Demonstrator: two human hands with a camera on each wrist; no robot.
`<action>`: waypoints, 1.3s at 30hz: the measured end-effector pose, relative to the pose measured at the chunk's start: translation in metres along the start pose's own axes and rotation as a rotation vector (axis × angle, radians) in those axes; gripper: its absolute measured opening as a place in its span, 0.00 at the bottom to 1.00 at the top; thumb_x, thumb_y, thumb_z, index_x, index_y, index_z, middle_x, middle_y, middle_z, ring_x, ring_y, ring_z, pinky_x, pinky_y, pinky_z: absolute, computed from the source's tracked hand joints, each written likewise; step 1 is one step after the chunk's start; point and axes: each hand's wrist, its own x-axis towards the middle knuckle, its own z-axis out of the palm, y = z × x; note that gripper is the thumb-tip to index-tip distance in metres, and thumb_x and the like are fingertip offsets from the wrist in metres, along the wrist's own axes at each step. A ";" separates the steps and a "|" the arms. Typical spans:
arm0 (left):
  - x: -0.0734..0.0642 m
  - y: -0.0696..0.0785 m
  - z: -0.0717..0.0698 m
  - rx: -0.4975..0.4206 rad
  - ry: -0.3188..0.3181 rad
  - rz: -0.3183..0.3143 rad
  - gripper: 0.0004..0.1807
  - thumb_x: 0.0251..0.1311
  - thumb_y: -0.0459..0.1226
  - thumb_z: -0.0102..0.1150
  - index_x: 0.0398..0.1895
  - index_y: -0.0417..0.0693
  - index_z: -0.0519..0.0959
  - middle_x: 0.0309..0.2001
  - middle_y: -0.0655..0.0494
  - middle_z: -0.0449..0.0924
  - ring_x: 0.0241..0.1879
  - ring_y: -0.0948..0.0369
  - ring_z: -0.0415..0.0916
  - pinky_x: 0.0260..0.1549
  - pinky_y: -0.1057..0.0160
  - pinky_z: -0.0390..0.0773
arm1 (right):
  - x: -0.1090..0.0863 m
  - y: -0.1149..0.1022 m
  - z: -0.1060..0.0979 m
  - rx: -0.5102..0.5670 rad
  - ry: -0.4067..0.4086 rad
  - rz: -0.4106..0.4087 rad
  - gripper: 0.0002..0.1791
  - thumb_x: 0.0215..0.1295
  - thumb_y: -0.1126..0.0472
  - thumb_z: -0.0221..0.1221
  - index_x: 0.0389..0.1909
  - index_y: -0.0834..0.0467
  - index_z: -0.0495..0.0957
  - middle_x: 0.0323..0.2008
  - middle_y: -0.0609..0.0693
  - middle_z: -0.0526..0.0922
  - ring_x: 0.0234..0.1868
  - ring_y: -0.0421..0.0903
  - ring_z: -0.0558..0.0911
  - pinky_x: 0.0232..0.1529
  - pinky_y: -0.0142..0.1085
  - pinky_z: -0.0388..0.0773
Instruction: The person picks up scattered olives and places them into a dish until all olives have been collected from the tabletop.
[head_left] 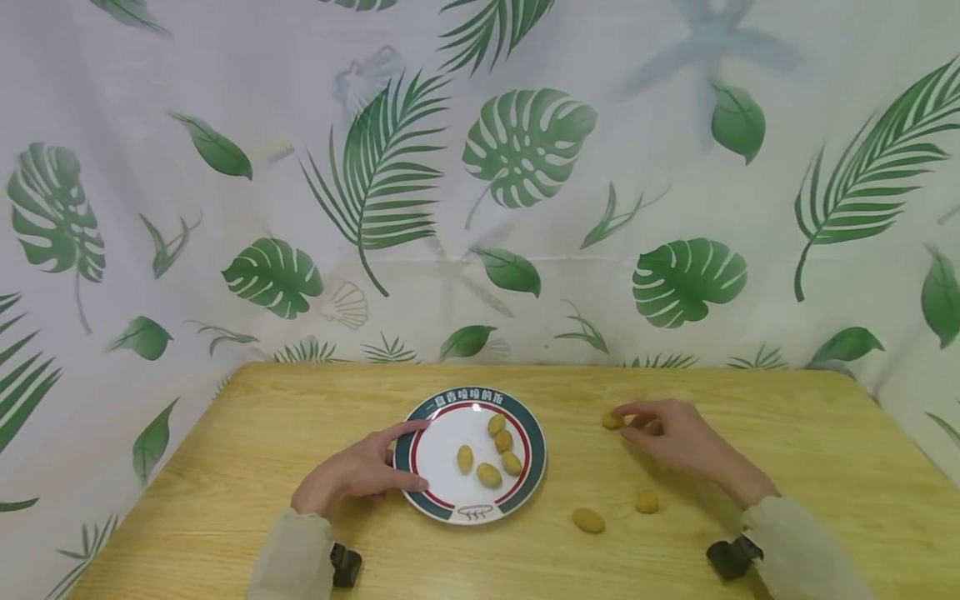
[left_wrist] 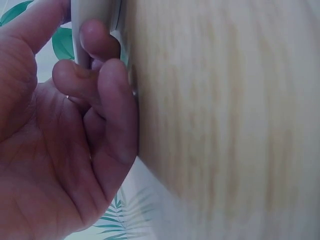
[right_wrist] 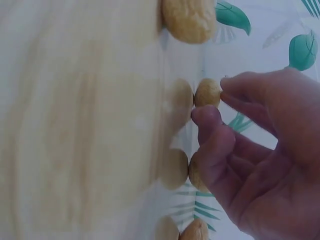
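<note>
White plate is carrying five yellow ovals; left hand is clamping its rim, likely steadying it; right hand is bracketing another oval on the worktop, fingers' grip unclear.

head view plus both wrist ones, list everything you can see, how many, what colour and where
plate: one, white with teal and red bands, on the table
potatoes on the plate: five, yellow-brown, mostly its right half
loose potatoes: at least four, yellow-brown, right of the plate, partly hidden by the hand
table: one, light wood, under the plate
backdrop: one, pale with green leaves, behind the table
wrist cameras: two, black, at the wrists
sleeves: two, beige, on the forearms
hands: two, bare, left holding the plate, right touching a loose potato
</note>
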 end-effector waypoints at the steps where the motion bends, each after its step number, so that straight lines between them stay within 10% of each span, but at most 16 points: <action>1: 0.000 0.000 0.000 -0.002 -0.001 0.001 0.46 0.55 0.45 0.76 0.77 0.69 0.64 0.40 0.49 0.77 0.21 0.57 0.68 0.23 0.64 0.68 | 0.000 -0.001 0.001 -0.008 0.002 0.006 0.16 0.70 0.60 0.62 0.56 0.59 0.83 0.44 0.58 0.88 0.41 0.48 0.87 0.33 0.33 0.80; 14: 0.000 -0.001 -0.001 -0.024 -0.010 0.013 0.47 0.55 0.43 0.76 0.77 0.67 0.63 0.30 0.52 0.73 0.18 0.58 0.65 0.21 0.64 0.66 | 0.011 -0.009 0.005 0.057 0.019 0.141 0.12 0.69 0.55 0.65 0.47 0.57 0.83 0.48 0.63 0.87 0.13 0.42 0.74 0.16 0.38 0.74; 39: -0.001 0.000 -0.002 -0.030 -0.022 0.016 0.47 0.55 0.43 0.76 0.77 0.66 0.63 0.27 0.54 0.70 0.18 0.58 0.65 0.21 0.64 0.66 | 0.010 -0.008 0.008 0.038 0.008 0.096 0.16 0.63 0.60 0.67 0.51 0.59 0.85 0.44 0.61 0.87 0.22 0.41 0.80 0.20 0.35 0.76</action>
